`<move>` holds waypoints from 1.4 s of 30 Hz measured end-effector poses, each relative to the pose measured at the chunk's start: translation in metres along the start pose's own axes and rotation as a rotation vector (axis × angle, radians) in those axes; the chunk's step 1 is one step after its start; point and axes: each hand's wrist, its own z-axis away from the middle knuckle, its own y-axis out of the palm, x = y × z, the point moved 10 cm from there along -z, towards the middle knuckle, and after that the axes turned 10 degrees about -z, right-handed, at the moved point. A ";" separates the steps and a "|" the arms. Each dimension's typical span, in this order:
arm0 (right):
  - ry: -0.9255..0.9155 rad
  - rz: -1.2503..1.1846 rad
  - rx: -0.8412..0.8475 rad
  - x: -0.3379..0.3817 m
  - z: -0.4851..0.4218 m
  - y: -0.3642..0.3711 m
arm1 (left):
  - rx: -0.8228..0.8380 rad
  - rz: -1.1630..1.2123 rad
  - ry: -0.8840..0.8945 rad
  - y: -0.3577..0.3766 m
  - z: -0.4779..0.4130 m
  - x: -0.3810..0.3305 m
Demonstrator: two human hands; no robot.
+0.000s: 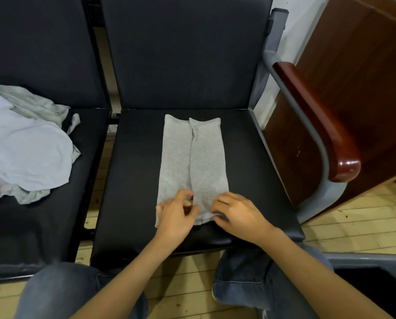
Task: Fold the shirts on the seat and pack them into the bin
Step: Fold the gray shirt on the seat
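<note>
Now works at the near end of a grey shirt spread flat on the black seat, both sides already folded in to the middle. Forms a long narrow strip running from the seat's front edge toward the backrest, the two flaps meeting along a line down the centre.

Pinches the near hem with the right hand, thumb and fingers curled round a small bunch of fabric at the strip's near right corner. Sets the left hand on the near left part of the strip, fingers curled onto the cloth close to the centre line and gripping it, though slightly blurred there. Has both hands close together but apart, just inside the front edge of the seat.

To the left, on the neighbouring seat, a loose heap of unfolded shirts, pale blue over light grey, well apart from the folded one. At the lower right, beside the right knee, part of a grey-rimmed bin with a dark inside; contents impossible to tell. Right of the seat, a grey metal frame topped by a glossy reddish-brown wooden armrest, with dark wood panelling beyond. Below, blue jeans at both knees over a pale wooden floor.
</note>
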 end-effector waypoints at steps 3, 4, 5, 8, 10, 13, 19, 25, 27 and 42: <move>-0.074 0.021 -0.027 0.007 0.008 -0.008 | 0.024 0.008 0.019 -0.005 0.003 -0.002; -0.095 0.039 -0.005 0.007 0.012 -0.005 | 0.039 -0.072 0.048 -0.004 0.005 -0.003; -0.103 0.048 0.031 0.005 0.014 0.000 | 0.059 -0.171 0.089 -0.002 0.008 -0.003; -0.049 -0.009 0.097 -0.006 0.017 0.004 | 0.070 -0.324 0.242 0.000 0.013 -0.004; -0.023 -0.023 0.080 -0.009 0.017 -0.001 | 0.022 -0.383 0.424 -0.006 0.017 -0.008; -0.032 0.007 0.132 -0.010 0.019 0.000 | -0.039 -0.559 0.654 -0.012 0.026 -0.004; 0.016 0.403 0.076 -0.008 0.025 0.009 | -0.163 -0.796 0.602 -0.028 0.038 0.014; -0.025 0.536 0.026 0.018 0.022 -0.008 | -0.083 -0.897 0.511 -0.039 0.049 0.003; -0.034 0.504 -0.013 0.029 0.031 -0.025 | -0.126 -0.881 0.549 -0.056 0.060 -0.012; -0.015 0.212 0.063 0.069 0.038 -0.111 | -0.051 -0.773 0.460 -0.129 0.076 -0.063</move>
